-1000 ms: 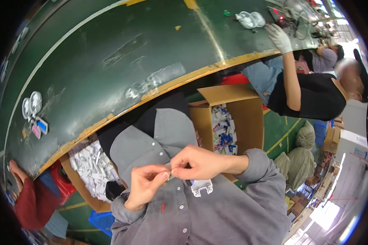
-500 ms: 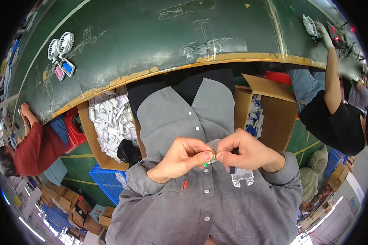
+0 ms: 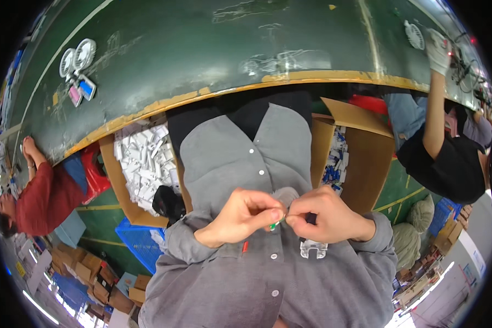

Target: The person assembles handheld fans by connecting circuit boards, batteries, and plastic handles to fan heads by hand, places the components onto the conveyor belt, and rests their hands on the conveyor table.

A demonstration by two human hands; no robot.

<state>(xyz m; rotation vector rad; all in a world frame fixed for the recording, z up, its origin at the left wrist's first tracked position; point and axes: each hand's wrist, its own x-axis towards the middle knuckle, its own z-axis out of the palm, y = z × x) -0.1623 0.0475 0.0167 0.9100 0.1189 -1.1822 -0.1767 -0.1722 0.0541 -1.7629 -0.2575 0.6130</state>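
Note:
In front of my chest, my left hand (image 3: 239,217) pinches a small green part (image 3: 274,225) between thumb and forefinger. My right hand (image 3: 327,216) is closed right beside it, thumb and forefinger meeting the left fingertips. Below the right palm sticks out a clear plastic piece (image 3: 314,249) with a notched edge, held by that hand; a dark bit shows among its fingers. What lies exactly between the two sets of fingertips is too small to make out. Behind the fingers a pale rounded thing (image 3: 285,193) is partly visible.
A green worktable (image 3: 191,49) carries handheld fans (image 3: 85,53) at left and a fan head (image 3: 414,35) at right. Cartons of white parts (image 3: 147,164) and blue-and-white parts (image 3: 336,164) flank my lap. A blue crate (image 3: 139,243) stands left. One co-worker sits at each side.
My hands stay together, shifting only slightly; the clear piece has moved a little left and down. The right-hand co-worker's gloved hand has left the fan head and moved right.

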